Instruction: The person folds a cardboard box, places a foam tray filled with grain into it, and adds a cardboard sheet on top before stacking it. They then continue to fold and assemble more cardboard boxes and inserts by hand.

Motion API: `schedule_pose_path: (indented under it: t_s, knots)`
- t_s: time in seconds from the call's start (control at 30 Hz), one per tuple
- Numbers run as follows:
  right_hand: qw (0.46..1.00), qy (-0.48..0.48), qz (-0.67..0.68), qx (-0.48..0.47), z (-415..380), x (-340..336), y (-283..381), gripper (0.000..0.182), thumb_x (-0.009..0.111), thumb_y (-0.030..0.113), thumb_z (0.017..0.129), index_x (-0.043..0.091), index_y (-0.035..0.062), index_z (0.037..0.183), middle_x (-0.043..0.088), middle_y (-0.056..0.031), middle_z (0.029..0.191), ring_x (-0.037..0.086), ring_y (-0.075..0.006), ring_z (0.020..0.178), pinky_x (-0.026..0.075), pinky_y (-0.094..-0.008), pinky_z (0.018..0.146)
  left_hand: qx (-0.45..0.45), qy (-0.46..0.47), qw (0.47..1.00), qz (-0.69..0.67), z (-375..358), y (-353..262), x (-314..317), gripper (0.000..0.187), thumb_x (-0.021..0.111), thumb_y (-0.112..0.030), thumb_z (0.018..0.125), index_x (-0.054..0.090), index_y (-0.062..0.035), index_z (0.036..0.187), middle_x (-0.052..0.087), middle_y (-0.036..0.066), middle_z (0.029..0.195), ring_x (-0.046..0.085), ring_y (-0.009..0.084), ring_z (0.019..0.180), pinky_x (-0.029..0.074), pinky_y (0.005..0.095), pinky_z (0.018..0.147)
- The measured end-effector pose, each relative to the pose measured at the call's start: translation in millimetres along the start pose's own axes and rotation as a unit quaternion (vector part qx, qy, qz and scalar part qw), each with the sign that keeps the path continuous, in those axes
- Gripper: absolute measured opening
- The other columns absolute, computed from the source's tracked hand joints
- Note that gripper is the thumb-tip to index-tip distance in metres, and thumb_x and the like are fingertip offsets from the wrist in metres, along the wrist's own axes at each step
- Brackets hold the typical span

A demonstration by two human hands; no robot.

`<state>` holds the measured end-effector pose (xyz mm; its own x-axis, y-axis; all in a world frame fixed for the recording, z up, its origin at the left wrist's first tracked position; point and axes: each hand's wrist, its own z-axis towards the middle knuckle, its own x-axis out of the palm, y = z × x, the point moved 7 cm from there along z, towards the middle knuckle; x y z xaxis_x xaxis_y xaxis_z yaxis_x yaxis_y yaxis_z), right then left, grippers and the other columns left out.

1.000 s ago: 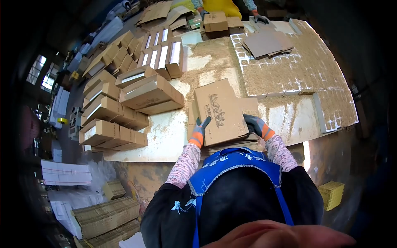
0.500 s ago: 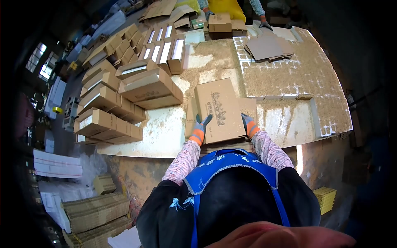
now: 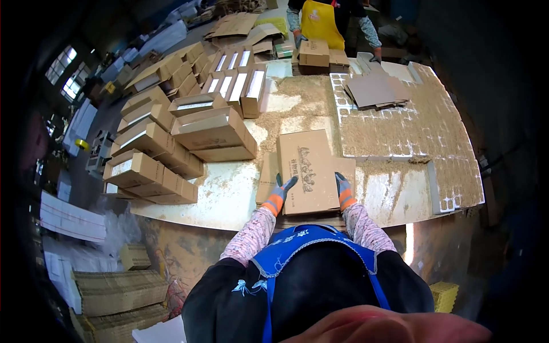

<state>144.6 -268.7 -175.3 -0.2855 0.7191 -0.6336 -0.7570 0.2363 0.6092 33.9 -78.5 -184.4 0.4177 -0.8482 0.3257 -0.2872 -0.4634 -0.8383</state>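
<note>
A printed brown cardboard box (image 3: 309, 171) lies in front of me over a stack of flat cardboard (image 3: 267, 177). My left hand (image 3: 279, 193), in a grey and orange glove, grips its left side, with the thumb on the printed face. At the right side my right hand (image 3: 345, 192) holds the box edge, its fingers partly hidden behind the cardboard. The box looks closed on its upper face. More flat cardboard sticks out to its right, beneath my right hand.
Open boxes with white inserts (image 3: 214, 137) fill the table's left. A crumb-covered white foam block (image 3: 400, 134) lies right, with cardboard sheets (image 3: 377, 90) on top. Across the table, a co-worker in a yellow apron (image 3: 322, 23) touches a small box (image 3: 314, 52).
The view has shifted, so the scene sits lower and more of the co-worker shows. The box between my hands is now straighter and looks narrower.
</note>
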Motion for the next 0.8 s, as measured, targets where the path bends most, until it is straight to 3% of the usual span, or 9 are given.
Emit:
schedule_pose_path:
  t_s: [0.03,0.07,0.17,0.3,0.4,0.43,0.53,0.67,0.8]
  knots:
    - [0.884,-0.099,0.417,0.188,-17,25,-47,0.024,0.043,0.015,0.092,0.058,0.0019,0.107,0.063,-0.0123,0.104,0.062,-0.0226,0.087,0.051,-0.0292,0.073,0.014,-0.038,0.998,0.045,-7,-12,2,0.047,0.06,-0.035,0.085,0.057,-0.0019,0.118,0.059,0.006,0.112,0.054,0.0142,0.101,0.043,0.0256,0.087]
    - [0.563,-0.171,0.736,0.336,-30,55,-60,0.024,0.042,0.016,0.093,0.058,0.0038,0.107,0.063,-0.0121,0.103,0.062,-0.0228,0.084,0.051,-0.0291,0.071,0.017,-0.041,0.998,0.046,-6,-11,-3,0.047,0.06,-0.035,0.085,0.057,-0.0019,0.118,0.059,0.006,0.112,0.054,0.0142,0.101,0.043,0.0256,0.087]
    - [0.537,-0.166,0.737,0.377,-28,57,-58,0.023,0.047,0.016,0.091,0.058,0.0054,0.108,0.063,-0.0123,0.101,0.062,-0.0242,0.079,0.052,-0.0286,0.067,0.039,-0.001,0.999,0.013,-10,-12,-1,0.045,0.059,-0.033,0.086,0.055,-0.0024,0.119,0.061,0.006,0.109,0.056,0.0144,0.1,0.045,0.0266,0.086]
    - [0.67,-0.134,0.68,0.265,20,-17,10,0.025,0.05,0.018,0.091,0.057,0.0026,0.109,0.063,-0.0117,0.099,0.061,-0.0211,0.083,0.05,-0.0279,0.071,-0.035,0.033,0.983,-0.176,-21,-1,7,0.047,0.061,-0.026,0.085,0.05,-0.0027,0.125,0.059,0.008,0.112,0.057,0.0173,0.101,0.048,0.0334,0.085]
    - [0.972,-0.09,0.172,0.134,65,-100,99,0.029,0.052,0.02,0.091,0.056,-0.0007,0.11,0.062,-0.0101,0.096,0.055,-0.0147,0.09,0.043,-0.028,0.08,-0.022,0.105,0.949,-0.296,-13,14,14,0.044,0.057,-0.027,0.088,0.05,-0.0043,0.125,0.059,0.009,0.113,0.058,0.0203,0.1,0.049,0.0362,0.086]
    - [0.875,-0.151,0.381,0.26,64,-109,103,0.031,0.056,0.02,0.088,0.056,-0.0006,0.111,0.061,-0.0109,0.099,0.053,-0.0166,0.092,0.041,-0.0283,0.082,-0.039,0.138,0.931,-0.335,-20,5,26,0.044,0.056,-0.028,0.088,0.049,-0.0049,0.125,0.058,0.01,0.114,0.058,0.0223,0.102,0.048,0.037,0.088]
    - [0.938,-0.258,0.167,0.162,36,-146,116,0.053,0.066,0.015,0.077,0.045,0.0018,0.125,0.053,-0.0113,0.116,0.048,-0.0209,0.107,0.039,-0.0325,0.089,-0.024,0.192,0.899,-0.392,-25,-14,42,0.05,0.055,-0.034,0.088,0.045,-0.0058,0.128,0.054,0.012,0.121,0.054,0.0276,0.108,0.045,0.0416,0.093]
    - [0.849,-0.154,0.463,0.202,-4,-77,125,0.091,0.073,0.002,0.065,0.019,0.004,0.139,0.036,-0.0134,0.134,0.036,-0.0221,0.123,0.033,-0.037,0.101,0.013,0.246,0.858,-0.451,-17,-26,52,0.057,0.054,-0.039,0.088,0.038,-0.0083,0.134,0.046,0.014,0.131,0.046,0.0315,0.118,0.038,0.0473,0.1]
    - [0.905,-0.108,0.323,0.255,9,-67,125,0.072,0.077,0.003,0.065,0.039,0.0008,0.127,0.055,-0.0109,0.117,0.054,-0.0175,0.102,0.048,-0.0287,0.082,0.035,0.239,0.885,-0.398,-14,-20,66,0.052,0.053,-0.03,0.09,0.036,-0.01,0.135,0.041,0.014,0.135,0.041,0.0321,0.123,0.034,0.0494,0.103]
